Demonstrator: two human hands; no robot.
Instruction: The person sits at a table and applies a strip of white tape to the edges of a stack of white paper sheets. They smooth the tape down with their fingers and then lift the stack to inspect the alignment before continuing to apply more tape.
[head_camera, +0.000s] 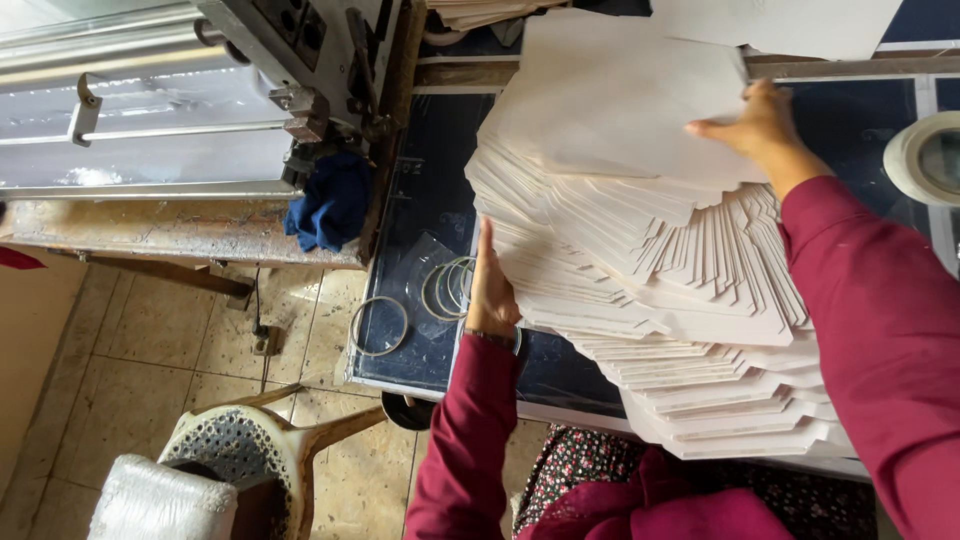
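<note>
Pressing flat fingers, the left hand (491, 290) steadies fanned white die-cut paper sheets (660, 270); the right hand (752, 128) pinches their top sheet.

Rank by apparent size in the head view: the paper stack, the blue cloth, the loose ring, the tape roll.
1. Paper stack, by far the largest.
2. Blue cloth.
3. Tape roll and loose ring look alike; the roll is cut off by the frame, so unranked.

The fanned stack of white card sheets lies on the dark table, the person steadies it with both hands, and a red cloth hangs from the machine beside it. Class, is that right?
Not quite: the cloth is blue, not red. The head view shows it hanging from the machine at the table edge. The rest holds: the left hand presses the side of the fanned stack and the right hand rests on its top.
</note>
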